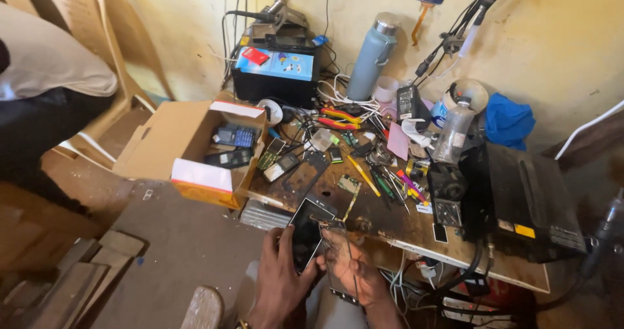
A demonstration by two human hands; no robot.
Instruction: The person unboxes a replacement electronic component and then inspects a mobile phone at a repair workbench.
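Observation:
My left hand grips a black smartphone, screen dark, tilted over the near edge of the workbench. My right hand holds a thin clear glass panel with a metal frame, right beside the phone and partly overlapping it. Both hands sit low in the view, just in front of the bench edge. On the bench behind them lie circuit boards, small phone parts and several screwdrivers.
An open cardboard box with old phones stands at the left. A black machine fills the right. A blue-grey flask, a plastic bottle, pliers, cables and a black battery crowd the back. Another person's leg is at the far left.

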